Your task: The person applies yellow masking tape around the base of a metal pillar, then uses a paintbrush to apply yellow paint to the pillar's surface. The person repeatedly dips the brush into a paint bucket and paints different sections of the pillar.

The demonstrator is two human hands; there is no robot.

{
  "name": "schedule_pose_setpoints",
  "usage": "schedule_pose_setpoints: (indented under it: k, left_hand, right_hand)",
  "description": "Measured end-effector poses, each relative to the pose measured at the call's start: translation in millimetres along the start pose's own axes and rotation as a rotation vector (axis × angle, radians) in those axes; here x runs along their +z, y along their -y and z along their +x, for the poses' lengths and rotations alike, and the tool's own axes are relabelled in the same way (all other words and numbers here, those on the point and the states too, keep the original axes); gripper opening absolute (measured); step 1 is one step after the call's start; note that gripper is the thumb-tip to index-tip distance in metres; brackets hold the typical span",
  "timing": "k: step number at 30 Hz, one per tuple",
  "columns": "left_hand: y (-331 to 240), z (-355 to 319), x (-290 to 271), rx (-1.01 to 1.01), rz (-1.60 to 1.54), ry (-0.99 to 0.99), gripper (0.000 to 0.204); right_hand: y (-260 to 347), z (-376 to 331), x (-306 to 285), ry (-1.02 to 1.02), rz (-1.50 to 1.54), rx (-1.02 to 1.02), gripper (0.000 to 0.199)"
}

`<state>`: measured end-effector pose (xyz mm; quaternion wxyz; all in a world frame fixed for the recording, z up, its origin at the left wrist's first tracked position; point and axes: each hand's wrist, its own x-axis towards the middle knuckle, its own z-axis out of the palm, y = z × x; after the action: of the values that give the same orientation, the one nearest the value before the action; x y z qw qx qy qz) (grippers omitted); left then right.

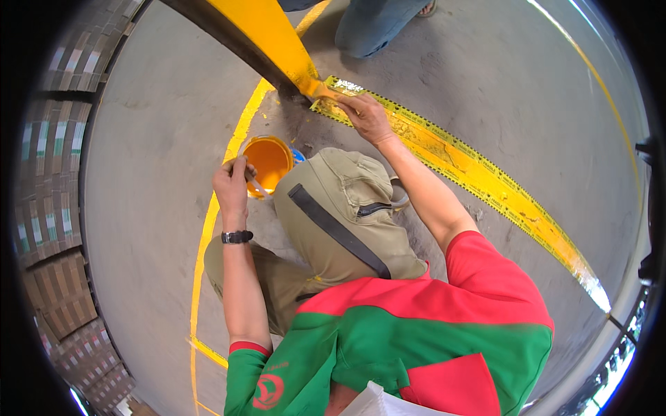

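Bucket: set on the floor.
Floor line: laid along the bucket's left side, continued beyond and before it.
Column: footed beyond the bucket, slightly right.
Taped strip: stretched rightward of the bucket from the column's foot.
Stacked cartons: ranged well left of the bucket.
Co-worker's knee: placed beyond the bucket, to the right.
Stick: held at the bucket's near edge.

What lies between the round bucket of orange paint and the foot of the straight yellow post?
The head view shows just grey floor, with dark smudges and small yellow flecks, between bucket and post.
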<state>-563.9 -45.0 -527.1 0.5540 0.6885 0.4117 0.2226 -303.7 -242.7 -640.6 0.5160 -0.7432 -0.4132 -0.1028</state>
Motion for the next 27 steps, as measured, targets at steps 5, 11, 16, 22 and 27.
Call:
schedule_pose_setpoints:
  k: [5,11,16,22,27]
  left_hand:
    - [23,-15,-7,-0.048,-0.035,-0.029,0.023]
    - [33,-26,-12,-0.066,-0.08,-0.025,0.022]
    - [31,-34,-11,-0.096,-0.071,-0.052,0.023]
    - [31,-32,-10,-0.07,0.012,-0.07,0.026]
    - [34,-35,-16,-0.098,0.016,-0.077,0.028]
  right_hand:
    - [1,17,7,0.065,-0.064,-0.028,0.017]
    - [66,77,-40,-0.313,0.061,-0.218,0.018]
    - [56,51,-55,-0.289,0.033,-0.078,0.02]
    - [-4,29,23,0.092,-0.109,0.031,0.015]
    - [7,40,14,-0.091,-0.021,0.019,0.014]
